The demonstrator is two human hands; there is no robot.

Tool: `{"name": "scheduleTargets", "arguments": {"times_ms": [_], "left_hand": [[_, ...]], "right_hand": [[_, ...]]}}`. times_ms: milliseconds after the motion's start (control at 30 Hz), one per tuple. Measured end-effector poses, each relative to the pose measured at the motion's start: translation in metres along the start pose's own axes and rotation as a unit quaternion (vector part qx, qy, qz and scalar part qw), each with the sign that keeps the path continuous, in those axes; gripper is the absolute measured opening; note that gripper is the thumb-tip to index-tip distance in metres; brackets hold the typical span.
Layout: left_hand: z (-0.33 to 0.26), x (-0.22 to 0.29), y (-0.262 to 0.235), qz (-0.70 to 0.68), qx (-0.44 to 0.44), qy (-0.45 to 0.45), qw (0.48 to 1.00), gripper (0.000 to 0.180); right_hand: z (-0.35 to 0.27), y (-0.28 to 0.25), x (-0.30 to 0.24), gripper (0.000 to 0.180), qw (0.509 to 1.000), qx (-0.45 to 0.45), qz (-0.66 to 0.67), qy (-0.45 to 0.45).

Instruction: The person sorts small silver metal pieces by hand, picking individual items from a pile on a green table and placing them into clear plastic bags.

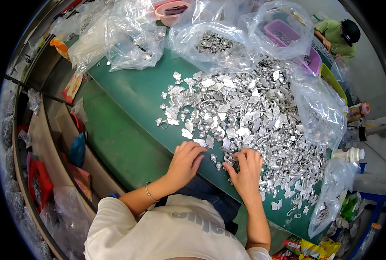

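From here, the left hand (184,163) has a loosely curled grip, thumb and fingertips slightly apart. I see the right hand (247,172) with its grip parted wider, by the silver metal pieces (253,113) heaped on the green worktop (132,82)

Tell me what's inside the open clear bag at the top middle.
The clear bag holds a heap of small silvery pieces. Only the upper ones show; whatever lies beneath them is covered.

Green worktable (130,93) runs diagonally beside a green floor (110,143). Brown shelving (39,134) at left, bowed by lens. Blue frame (376,212) lower right. Lighting bright.
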State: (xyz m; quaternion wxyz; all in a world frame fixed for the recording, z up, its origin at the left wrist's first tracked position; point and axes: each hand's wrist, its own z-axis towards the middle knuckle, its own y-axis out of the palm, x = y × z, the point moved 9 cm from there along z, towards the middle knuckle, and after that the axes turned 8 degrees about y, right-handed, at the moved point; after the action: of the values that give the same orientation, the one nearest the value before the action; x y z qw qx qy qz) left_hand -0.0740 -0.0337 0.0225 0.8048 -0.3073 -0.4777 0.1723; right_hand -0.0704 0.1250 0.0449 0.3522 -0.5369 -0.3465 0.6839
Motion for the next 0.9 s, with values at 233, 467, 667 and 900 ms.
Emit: {"name": "scheduleTargets", "arguments": {"times_ms": [233, 467, 667, 900], "left_hand": [[0.000, 0.013, 0.013, -0.009, -0.036, 0.003, 0.999, 0.027], [0.005, 0.008, 0.019, -0.063, 0.018, 0.029, 0.997, 0.027], [-0.016, -0.029, 0.035, -0.588, 0.022, -0.232, 0.774, 0.031], [0.003, 0.026, 0.035, -0.033, -0.103, 0.039, 0.993, 0.030]], "right_hand": [[-0.002, 0.008, 0.004, 0.028, 0.999, 0.027, -0.015, 0.020], [-0.010, -0.003, 0.054, 0.017, 0.961, 0.050, 0.217, 0.161], [-0.013, -0.003, 0.072, 0.021, 0.605, 0.035, 0.752, 0.261], [-0.029, 0.018, 0.086, 0.018, 0.696, -0.007, 0.630, 0.345]]}}
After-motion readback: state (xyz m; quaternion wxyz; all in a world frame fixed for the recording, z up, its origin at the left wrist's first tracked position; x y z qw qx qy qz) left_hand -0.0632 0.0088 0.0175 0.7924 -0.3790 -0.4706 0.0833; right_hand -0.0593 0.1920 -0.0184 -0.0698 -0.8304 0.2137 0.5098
